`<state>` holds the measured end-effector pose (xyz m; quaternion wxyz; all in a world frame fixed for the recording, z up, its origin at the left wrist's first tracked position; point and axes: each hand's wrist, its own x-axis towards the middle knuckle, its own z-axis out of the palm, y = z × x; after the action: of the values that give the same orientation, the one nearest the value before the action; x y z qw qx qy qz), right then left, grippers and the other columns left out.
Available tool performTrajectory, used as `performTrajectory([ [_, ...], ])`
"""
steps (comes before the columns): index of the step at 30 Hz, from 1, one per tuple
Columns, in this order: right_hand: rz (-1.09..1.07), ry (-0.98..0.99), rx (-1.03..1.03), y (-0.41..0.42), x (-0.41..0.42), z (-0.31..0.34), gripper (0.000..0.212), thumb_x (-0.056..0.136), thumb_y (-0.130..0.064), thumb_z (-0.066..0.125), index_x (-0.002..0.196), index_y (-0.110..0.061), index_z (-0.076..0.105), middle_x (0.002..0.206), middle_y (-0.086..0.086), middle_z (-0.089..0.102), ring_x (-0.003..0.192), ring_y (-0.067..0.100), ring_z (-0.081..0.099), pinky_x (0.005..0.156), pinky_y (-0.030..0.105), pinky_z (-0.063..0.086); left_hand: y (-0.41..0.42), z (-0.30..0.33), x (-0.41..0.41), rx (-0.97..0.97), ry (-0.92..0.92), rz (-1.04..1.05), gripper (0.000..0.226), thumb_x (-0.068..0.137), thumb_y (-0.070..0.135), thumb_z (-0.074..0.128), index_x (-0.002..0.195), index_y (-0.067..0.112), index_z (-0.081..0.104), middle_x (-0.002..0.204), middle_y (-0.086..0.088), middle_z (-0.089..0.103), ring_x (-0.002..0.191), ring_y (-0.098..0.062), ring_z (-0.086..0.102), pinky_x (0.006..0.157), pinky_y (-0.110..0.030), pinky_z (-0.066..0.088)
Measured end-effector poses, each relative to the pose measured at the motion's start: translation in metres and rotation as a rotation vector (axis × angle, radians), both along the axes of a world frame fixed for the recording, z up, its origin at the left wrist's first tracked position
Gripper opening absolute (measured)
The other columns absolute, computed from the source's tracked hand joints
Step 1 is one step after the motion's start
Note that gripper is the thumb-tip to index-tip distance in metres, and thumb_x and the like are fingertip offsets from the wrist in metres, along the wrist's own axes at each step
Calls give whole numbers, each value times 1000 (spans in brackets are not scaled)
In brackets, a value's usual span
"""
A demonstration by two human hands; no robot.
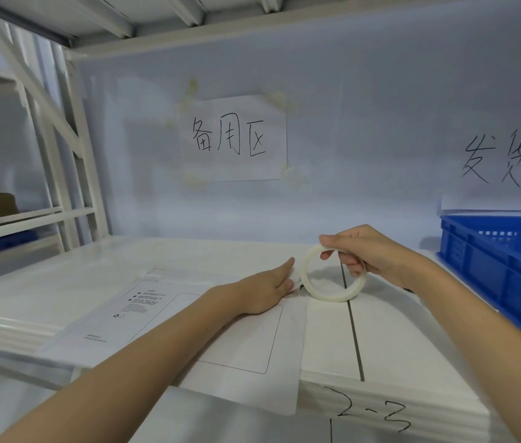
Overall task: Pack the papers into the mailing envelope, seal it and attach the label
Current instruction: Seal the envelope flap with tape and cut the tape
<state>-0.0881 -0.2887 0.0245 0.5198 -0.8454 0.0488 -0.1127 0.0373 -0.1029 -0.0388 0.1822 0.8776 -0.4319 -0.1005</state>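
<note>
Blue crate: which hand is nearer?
Right. The right hand holds the tape roll just left of the blue crate; the left hand rests on the envelope, farther left.

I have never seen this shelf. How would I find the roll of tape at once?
Look at the white shelf below the handwritten paper sign, left of the blue crate. At the far right edge of the white mailing envelope, the right hand holds the tape roll upright. It is the only ring there: pale, thin and hollow.

I see warehouse packing bay | white metal shelving | handwritten zone signs | blue crate | "2-3" shelf mark
</note>
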Motion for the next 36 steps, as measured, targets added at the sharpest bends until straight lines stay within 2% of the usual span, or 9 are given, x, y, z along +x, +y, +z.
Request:
performTrajectory([
  [2,-13,-20,-11,-1,-1,0,38,87,-43,66,81,-6,75,52,-2,35,51,18,31,56,28,33,1,-4,4,-25,14,32,61,105,43,24,157,27,-2,165,4,13,151,-16,15,122,-33,11],
  [8,-61,-84,-96,1,-6,4,40,86,-41,69,78,-3,74,49,-1,34,48,16,31,55,26,32,0,-6,6,-67,71,32,64,98,64,12,155,39,1,164,12,13,151,-13,12,123,-37,9],
  [15,-101,-85,-238,4,-6,7,40,84,-45,68,73,-7,75,59,6,38,51,16,32,54,24,32,-6,-1,4,21,23,-28,67,103,52,25,157,25,-3,166,6,1,152,-12,4,123,-36,6],
  [19,-134,-76,-307,2,-6,9,39,83,-48,68,69,-11,74,55,1,38,50,15,33,54,26,32,-13,7,2,169,-23,-18,62,105,46,20,157,26,-7,166,-1,-7,153,-18,-3,122,-38,1],
  [24,-145,-54,-289,-5,-6,10,41,82,-46,69,69,-8,73,53,0,39,47,14,32,53,25,31,-13,9,-2,210,-76,-5,59,106,45,17,157,28,-7,166,-2,-9,153,-22,-2,121,-39,2],
  [26,-161,-62,-287,-5,-4,8,43,84,-45,68,69,-6,72,51,-3,40,45,11,33,53,25,31,-14,11,-4,185,-78,-11,59,106,41,19,157,26,-6,166,-2,-6,153,-23,2,121,-38,4],
  [30,-211,-75,-280,-4,0,6,43,87,-41,65,70,-1,70,41,-13,43,45,8,35,53,24,33,-16,2,-8,-15,27,-82,61,106,26,28,158,22,-2,166,1,8,151,-15,12,118,-24,8],
  [33,-235,-77,-281,-5,0,5,41,88,-39,64,67,-4,69,50,-4,43,49,13,35,55,28,34,-15,-4,-4,-71,104,-34,60,106,42,23,157,29,-7,165,10,8,151,-12,11,111,-19,7],
  [36,-242,-75,-279,-4,-1,5,41,87,-40,64,67,-4,69,57,3,41,52,14,35,57,29,34,-16,-3,-3,-93,121,-23,64,102,55,16,156,30,-8,165,11,9,151,-13,12,116,-27,8],
])
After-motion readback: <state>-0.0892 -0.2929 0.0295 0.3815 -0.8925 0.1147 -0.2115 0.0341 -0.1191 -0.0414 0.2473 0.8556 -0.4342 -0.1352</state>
